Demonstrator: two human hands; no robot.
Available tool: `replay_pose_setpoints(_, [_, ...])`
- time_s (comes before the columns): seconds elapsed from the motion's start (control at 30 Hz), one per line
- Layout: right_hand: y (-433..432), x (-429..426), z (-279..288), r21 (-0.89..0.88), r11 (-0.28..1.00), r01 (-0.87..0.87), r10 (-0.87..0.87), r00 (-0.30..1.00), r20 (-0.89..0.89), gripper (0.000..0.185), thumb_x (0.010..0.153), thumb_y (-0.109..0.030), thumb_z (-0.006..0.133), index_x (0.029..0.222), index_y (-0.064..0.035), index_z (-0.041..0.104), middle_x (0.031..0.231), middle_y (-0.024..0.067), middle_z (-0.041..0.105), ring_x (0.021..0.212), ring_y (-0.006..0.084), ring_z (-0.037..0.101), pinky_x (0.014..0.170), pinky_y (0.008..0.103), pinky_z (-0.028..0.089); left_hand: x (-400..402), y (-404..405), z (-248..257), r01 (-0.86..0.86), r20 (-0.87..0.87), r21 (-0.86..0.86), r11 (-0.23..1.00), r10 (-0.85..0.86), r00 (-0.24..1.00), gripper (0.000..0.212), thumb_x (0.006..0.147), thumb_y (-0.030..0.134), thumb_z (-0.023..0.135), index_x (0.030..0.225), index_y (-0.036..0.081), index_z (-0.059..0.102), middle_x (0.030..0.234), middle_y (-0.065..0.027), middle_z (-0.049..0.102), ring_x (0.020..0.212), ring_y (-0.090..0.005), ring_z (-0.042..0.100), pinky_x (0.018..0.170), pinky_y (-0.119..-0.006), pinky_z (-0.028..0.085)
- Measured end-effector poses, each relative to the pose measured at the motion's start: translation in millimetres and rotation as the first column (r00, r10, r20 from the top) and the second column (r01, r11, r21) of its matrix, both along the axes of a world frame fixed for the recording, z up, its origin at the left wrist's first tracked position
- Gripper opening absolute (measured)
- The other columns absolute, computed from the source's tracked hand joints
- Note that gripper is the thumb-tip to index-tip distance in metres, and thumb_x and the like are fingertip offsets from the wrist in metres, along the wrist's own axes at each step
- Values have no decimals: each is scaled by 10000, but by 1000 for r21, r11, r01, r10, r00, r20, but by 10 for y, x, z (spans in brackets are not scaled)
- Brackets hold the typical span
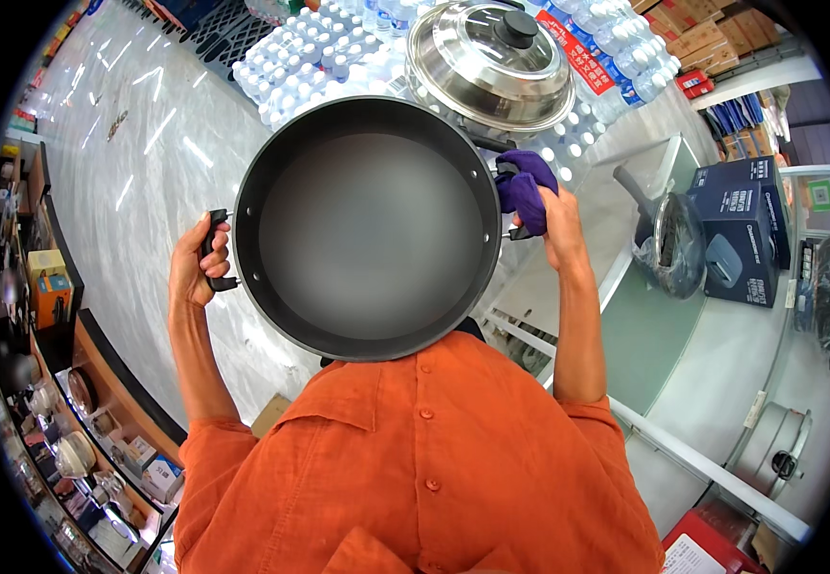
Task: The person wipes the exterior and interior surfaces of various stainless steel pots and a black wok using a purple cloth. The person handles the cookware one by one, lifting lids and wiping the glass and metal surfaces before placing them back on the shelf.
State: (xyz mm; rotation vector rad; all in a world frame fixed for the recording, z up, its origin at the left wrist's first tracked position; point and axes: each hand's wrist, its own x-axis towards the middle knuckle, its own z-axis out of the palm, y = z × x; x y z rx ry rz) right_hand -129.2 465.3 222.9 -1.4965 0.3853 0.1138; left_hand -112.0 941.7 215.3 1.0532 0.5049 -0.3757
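Observation:
A large round dark-grey pan [379,237] with two side handles is held up in front of my orange shirt, its inside facing me. My left hand [199,262] wraps around the black left handle [222,283]. On the other side, my right hand [564,222] grips a purple cloth [529,186] bunched over the right handle [519,233]. Most of that handle is hidden under the cloth. Beyond the pan, a stainless steel pot with a domed steel-and-glass lid [450,72] rests on packs of bottled water [300,61].
At right, a white shelf [680,380] carries a plastic-wrapped frying pan [673,244], dark blue boxes [738,237] and a metal pot [766,445]. Shelves of kitchenware [74,402] line the left. A glossy tiled floor [135,143] runs between. Cartons [702,43] are stacked at the back right.

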Motion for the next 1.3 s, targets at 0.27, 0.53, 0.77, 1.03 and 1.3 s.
replay_pose_setpoints(0.27, [-1187, 168, -463, 141, 957, 253, -236, 964, -123, 300, 842, -202, 512, 979, 45, 613, 914, 105, 655, 769, 168, 645, 676, 281, 517, 13, -68, 74, -11, 3, 35, 999, 11, 1000, 323, 968, 295, 477, 892, -12, 547, 635, 6, 479, 404, -15, 297, 336, -158, 250])
replay_pose_setpoints(0.53, [-844, 687, -767, 580, 814, -32, 222, 940, -260, 512, 884, -429, 573, 1146, 11, 554, 1013, 154, 646, 834, 201, 647, 786, 338, 536, -32, -48, 70, -44, 2, 101, 994, 44, 999, 304, 956, 281, 499, 875, -8, 545, 637, 0, 508, 397, -11, 301, 325, -162, 226])
replay_pose_setpoints(0.77, [-229, 1145, -1040, 730, 681, 59, 234, 927, -293, 384, 844, -284, 677, 1114, -28, 583, 994, 150, 655, 877, 242, 655, 783, 391, 563, -56, -68, 128, -66, -21, 156, 986, 70, 997, 310, 955, 287, 499, 894, -14, 547, 641, -8, 511, 397, -12, 298, 327, -168, 222])
replay_pose_setpoints(1.03, [-152, 1172, -1124, 709, 691, 144, 35, 972, -232, 284, 787, -41, 561, 1060, 39, 552, 945, 124, 627, 797, 243, 642, 719, 342, 549, -90, -73, 97, -88, -19, 142, 986, 91, 996, 301, 955, 281, 501, 893, -7, 563, 643, 2, 527, 389, -5, 305, 319, -156, 228])
replay_pose_setpoints(1.3, [-317, 1123, -994, 645, 760, 82, 81, 972, -219, 322, 777, -31, 545, 1074, 94, 538, 980, 168, 627, 842, 258, 642, 774, 347, 538, -98, -22, 26, -85, -28, 116, 990, 88, 996, 303, 955, 287, 502, 907, -6, 564, 648, -1, 530, 384, -5, 301, 321, -155, 221])
